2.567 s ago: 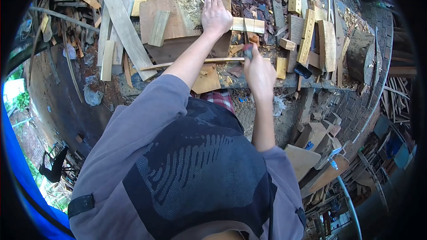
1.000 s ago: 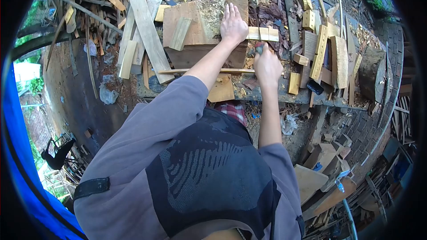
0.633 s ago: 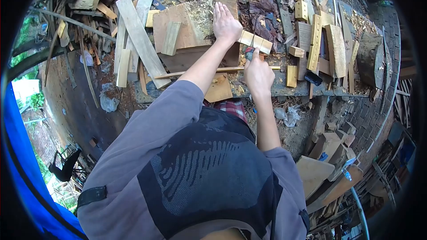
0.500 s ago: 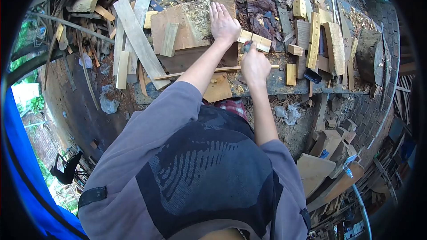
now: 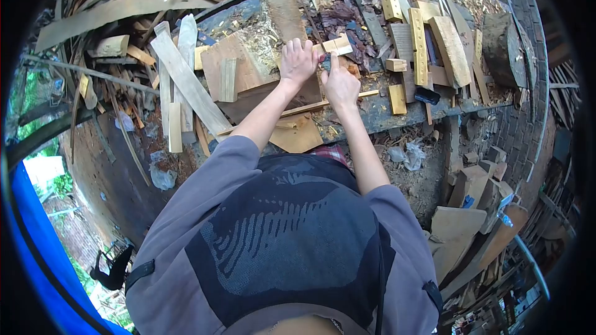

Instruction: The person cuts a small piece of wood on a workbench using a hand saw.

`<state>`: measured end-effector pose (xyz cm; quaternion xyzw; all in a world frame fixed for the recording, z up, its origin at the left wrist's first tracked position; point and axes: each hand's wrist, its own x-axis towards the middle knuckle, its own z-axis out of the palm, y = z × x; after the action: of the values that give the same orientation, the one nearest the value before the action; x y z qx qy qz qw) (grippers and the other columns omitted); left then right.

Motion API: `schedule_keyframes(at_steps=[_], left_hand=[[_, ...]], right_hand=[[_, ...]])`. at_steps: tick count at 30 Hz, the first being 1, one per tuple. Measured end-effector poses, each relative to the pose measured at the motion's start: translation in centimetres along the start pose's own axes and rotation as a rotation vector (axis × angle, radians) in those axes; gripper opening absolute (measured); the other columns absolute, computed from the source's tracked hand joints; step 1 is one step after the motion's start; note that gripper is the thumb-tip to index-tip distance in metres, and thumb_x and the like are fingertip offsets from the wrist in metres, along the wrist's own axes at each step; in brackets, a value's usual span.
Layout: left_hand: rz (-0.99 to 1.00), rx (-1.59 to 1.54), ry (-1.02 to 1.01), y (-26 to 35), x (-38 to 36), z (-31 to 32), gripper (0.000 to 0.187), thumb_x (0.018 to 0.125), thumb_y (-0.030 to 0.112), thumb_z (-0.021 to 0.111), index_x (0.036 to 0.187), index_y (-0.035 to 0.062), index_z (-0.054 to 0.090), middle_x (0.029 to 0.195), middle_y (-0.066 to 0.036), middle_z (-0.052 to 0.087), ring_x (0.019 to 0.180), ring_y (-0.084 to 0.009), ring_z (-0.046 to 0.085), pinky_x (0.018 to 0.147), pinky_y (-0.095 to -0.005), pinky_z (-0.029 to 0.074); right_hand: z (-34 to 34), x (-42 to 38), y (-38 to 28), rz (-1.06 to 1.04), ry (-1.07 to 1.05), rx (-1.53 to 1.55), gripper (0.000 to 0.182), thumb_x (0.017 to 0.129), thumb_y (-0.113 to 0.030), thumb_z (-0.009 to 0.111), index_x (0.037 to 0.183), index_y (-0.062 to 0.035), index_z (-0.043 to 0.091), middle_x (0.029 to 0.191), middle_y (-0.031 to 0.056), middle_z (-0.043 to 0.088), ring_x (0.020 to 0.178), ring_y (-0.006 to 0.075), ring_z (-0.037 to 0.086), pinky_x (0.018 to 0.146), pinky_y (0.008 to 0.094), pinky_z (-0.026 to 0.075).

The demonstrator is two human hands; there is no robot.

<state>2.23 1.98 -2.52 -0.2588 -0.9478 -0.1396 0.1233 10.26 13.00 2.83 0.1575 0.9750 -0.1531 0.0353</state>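
My left hand (image 5: 299,62) has its fingers curled over the left end of a small pale wood block (image 5: 337,44) on the cluttered bench. Close beside it, my right hand (image 5: 341,87) is closed around a tool with a red and bluish handle (image 5: 322,58). Its index finger stretches out against the block's near edge. Most of the tool is hidden by the hands, so its exact kind does not show. Beneath my forearms lies a thin wood strip (image 5: 304,108), next to a flat board piece (image 5: 299,134). A broad board (image 5: 233,56) lies left of my left hand.
Long planks (image 5: 189,80) lie at the left of the bench. On the right are a drilled wood strip (image 5: 418,46), a thick block (image 5: 451,49), a black object (image 5: 426,95) and a log (image 5: 506,49). Offcuts (image 5: 459,229) pile up at lower right, near plastic scraps (image 5: 415,156).
My left hand has gone from flat with fingers out to curled over the block's end. My right hand has shifted left towards it and its index finger now extends. The camera view has shifted slightly.
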Motion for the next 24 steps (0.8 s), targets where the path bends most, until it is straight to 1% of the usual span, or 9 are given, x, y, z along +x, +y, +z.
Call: schedule_keyframes(at_steps=[5, 7, 9, 13, 14, 17, 18, 22, 24], left_hand=[[-0.12, 0.019, 0.003, 0.7, -0.1, -0.6, 0.023, 0.085, 0.027, 0.053, 0.088, 0.0043, 0.051, 0.085, -0.017, 0.049, 0.084, -0.0331, 0.05, 0.075, -0.045, 0.04], [-0.154, 0.042, 0.004, 0.6, -0.2, -0.2, 0.025, 0.086, 0.029, 0.052, 0.088, 0.0038, 0.051, 0.086, -0.017, 0.049, 0.085, -0.0334, 0.05, 0.076, -0.0456, 0.04], [-0.174, 0.046, 0.015, 0.6, -0.1, -0.3, 0.025, 0.087, 0.029, 0.051, 0.089, 0.0039, 0.051, 0.087, -0.017, 0.05, 0.086, -0.0334, 0.05, 0.076, -0.0456, 0.04], [-0.053, 0.01, -0.03, -0.5, 0.3, -0.7, 0.024, 0.088, 0.03, 0.053, 0.087, 0.0063, 0.052, 0.088, -0.015, 0.05, 0.086, -0.0313, 0.049, 0.077, -0.0446, 0.038], [-0.049, 0.025, -0.073, -0.6, 0.2, -0.7, 0.031, 0.088, 0.036, 0.056, 0.095, 0.0056, 0.054, 0.09, -0.014, 0.049, 0.089, -0.0302, 0.048, 0.08, -0.0435, 0.038], [0.087, -0.073, 0.037, -1.2, -0.7, -1.7, 0.047, 0.086, 0.047, 0.058, 0.108, 0.0053, 0.055, 0.095, -0.013, 0.048, 0.094, -0.0292, 0.047, 0.083, -0.0421, 0.038], [0.128, -0.053, 0.031, -1.3, -1.0, -2.1, 0.057, 0.081, 0.048, 0.065, 0.119, 0.0066, 0.053, 0.1, -0.012, 0.047, 0.099, -0.0286, 0.045, 0.088, -0.0411, 0.037], [0.09, -0.174, -0.14, -2.7, -1.0, -3.5, 0.058, 0.073, 0.026, 0.078, 0.122, 0.0101, 0.053, 0.105, -0.011, 0.048, 0.101, -0.0291, 0.046, 0.09, -0.0419, 0.038], [0.079, -0.28, -0.139, -3.3, 0.2, -4.5, 0.058, 0.073, 0.026, 0.078, 0.123, 0.0114, 0.053, 0.104, -0.01, 0.049, 0.101, -0.0294, 0.047, 0.089, -0.0419, 0.039]], right_hand=[[2.6, -2.0, 0.5, 0.025, 0.112, 0.107, 0.066, 0.082, -0.029, 0.063, 0.14, -0.0076, 0.039, 0.077, 0.0151, 0.066, 0.061, 0.0302, 0.067, 0.053, 0.0406, 0.053], [0.6, -3.5, 0.3, -0.002, 0.068, 0.022, 0.066, 0.082, -0.029, 0.063, 0.139, -0.0058, 0.039, 0.076, 0.0144, 0.066, 0.061, 0.0306, 0.067, 0.054, 0.0405, 0.054], [-2.1, -5.7, 0.0, 0.043, -0.007, -0.017, 0.064, 0.082, -0.029, 0.063, 0.137, -0.0053, 0.041, 0.075, 0.0143, 0.066, 0.062, 0.0303, 0.067, 0.054, 0.0403, 0.053], [-4.3, -9.6, 1.7, 0.1, -0.089, -0.018, 0.059, 0.082, -0.027, 0.063, 0.132, -0.0039, 0.044, 0.075, 0.0158, 0.066, 0.064, 0.031, 0.067, 0.056, 0.0415, 0.054], [-4.7, -10.2, 2.1, 0.12, -0.074, 0.05, 0.048, 0.082, -0.027, 0.063, 0.12, -0.002, 0.046, 0.075, 0.0182, 0.066, 0.066, 0.0342, 0.067, 0.059, 0.0444, 0.053], [-4.9, -10.9, 3.2, 0.163, -0.068, 0.121, 0.04, 0.084, -0.027, 0.062, 0.11, -0.0012, 0.046, 0.077, 0.0203, 0.066, 0.068, 0.0382, 0.066, 0.062, 0.0476, 0.052], [-5.0, -10.9, 3.3, 0.181, -0.041, 0.157, 0.036, 0.084, -0.027, 0.061, 0.104, -0.0014, 0.046, 0.078, 0.0219, 0.066, 0.071, 0.0407, 0.065, 0.064, 0.0499, 0.051], [-5.1, -10.8, 3.8, 0.169, 0.015, 0.225, 0.038, 0.085, -0.026, 0.061, 0.108, -0.0001, 0.046, 0.081, 0.0244, 0.065, 0.075, 0.0424, 0.064, 0.068, 0.0516, 0.051], [-5.3, -11.1, 3.5, 0.172, 0.056, 0.265, 0.04, 0.085, -0.027, 0.061, 0.111, -0.0005, 0.046, 0.084, 0.0242, 0.066, 0.075, 0.042, 0.065, 0.068, 0.0512, 0.051]])
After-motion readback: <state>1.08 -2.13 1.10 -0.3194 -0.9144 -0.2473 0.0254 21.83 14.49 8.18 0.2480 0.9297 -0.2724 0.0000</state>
